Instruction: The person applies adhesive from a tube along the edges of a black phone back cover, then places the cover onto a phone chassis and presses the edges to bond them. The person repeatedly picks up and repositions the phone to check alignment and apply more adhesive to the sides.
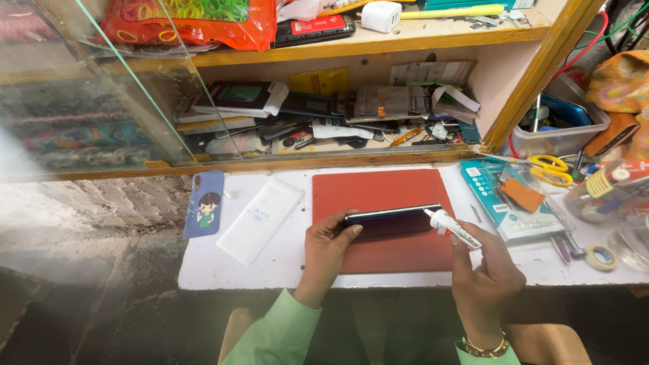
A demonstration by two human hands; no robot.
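The left hand (326,251) has its fingers closed around the left end of a dark phone (392,221), thumb lying along the near edge, holding it tipped up on its long side over a red mat (378,189). The right hand (483,270) has its fingers pinched on a small white glue tube (451,227), whose nozzle touches the phone's right end. Both forearms, in light green sleeves, reach up from the bottom edge; the right wrist wears a beaded bracelet (483,349) and is bent so the tube slants toward the upper left.

The mat lies in the middle of a white tabletop (223,267). To its left lie a clear plastic sleeve (260,220) and a blue phone case (205,203) with a cartoon figure. To the right are a teal packet (507,199), yellow-handled scissors (551,169) and a roll of tape (600,257). Behind stands a wooden shelf (351,159) crowded with phones and parts, with a glass pane at the left.
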